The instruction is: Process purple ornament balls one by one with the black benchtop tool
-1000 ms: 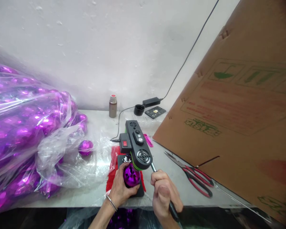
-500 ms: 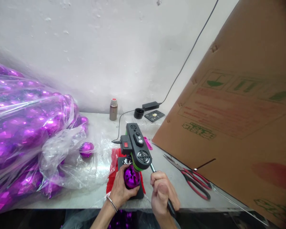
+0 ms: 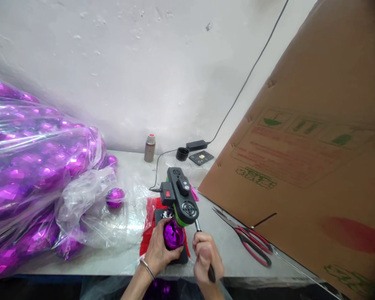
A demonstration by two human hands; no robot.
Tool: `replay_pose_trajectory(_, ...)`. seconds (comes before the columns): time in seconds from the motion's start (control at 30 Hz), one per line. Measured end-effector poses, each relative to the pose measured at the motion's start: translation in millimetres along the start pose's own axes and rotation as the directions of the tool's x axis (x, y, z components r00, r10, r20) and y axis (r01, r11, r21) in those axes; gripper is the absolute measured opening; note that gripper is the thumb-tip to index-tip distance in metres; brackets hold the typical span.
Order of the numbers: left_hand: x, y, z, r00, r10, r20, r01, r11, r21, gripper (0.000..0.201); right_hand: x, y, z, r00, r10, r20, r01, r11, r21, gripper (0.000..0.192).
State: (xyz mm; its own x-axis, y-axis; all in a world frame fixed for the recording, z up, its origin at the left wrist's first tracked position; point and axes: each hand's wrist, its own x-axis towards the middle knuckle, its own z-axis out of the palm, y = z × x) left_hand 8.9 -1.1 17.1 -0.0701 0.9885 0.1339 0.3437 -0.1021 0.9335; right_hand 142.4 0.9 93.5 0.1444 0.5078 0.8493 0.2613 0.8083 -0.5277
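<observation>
My left hand (image 3: 158,249) is wrapped around a shiny purple ball ornament (image 3: 173,234), fingers and thumb on its near and left sides. The ball sits under the front end of a small black and green bench machine (image 3: 183,193) with a red switch and round vents; where the two meet is hidden. My right hand (image 3: 207,256) is closed in a fist around the machine's lever handle (image 3: 211,273), a metal rod with a black grip. Red cloth (image 3: 146,243) lies under the machine's dark base.
Clear plastic bags of purple balls (image 3: 43,166) fill the left, with one loose ball (image 3: 115,198) beside them. A large cardboard box (image 3: 287,166) leans at right behind red-handled scissors (image 3: 253,243). Behind stand a flask (image 3: 149,148), black cup (image 3: 182,154) and power adapter (image 3: 196,145).
My right hand has moved slightly left, and the lever now stands more upright. The left hand keeps its hold on the ball. The whole view has shifted a little.
</observation>
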Motion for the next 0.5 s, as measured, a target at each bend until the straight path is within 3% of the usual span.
replay_pose_trajectory(0.17, 0.6, 1.1, 0.7, 1.000, -0.006, 0.013, 0.006, 1.000, 0.004, 0.078, 5.2, -5.0, 2.1, 0.998, 0.011, -0.056, -0.011, 1.000, 0.012, 0.047)
replay_pose_trajectory(0.4, 1.1, -4.9, 0.6, 1.000, 0.021, -0.004, -0.022, 0.998, -0.051, 0.079, 76.0, -47.6, -2.1, 0.984, 0.173, 0.030, -0.172, 0.984, -0.043, 0.051)
replay_pose_trajectory(0.5, 1.0, -4.6, -1.3, 1.000, 0.026, 0.013, -0.025, 0.995, -0.097, 0.080, 83.1, -50.7, -1.8, 0.978, 0.209, 0.000, -0.208, 0.974, -0.091, 0.052)
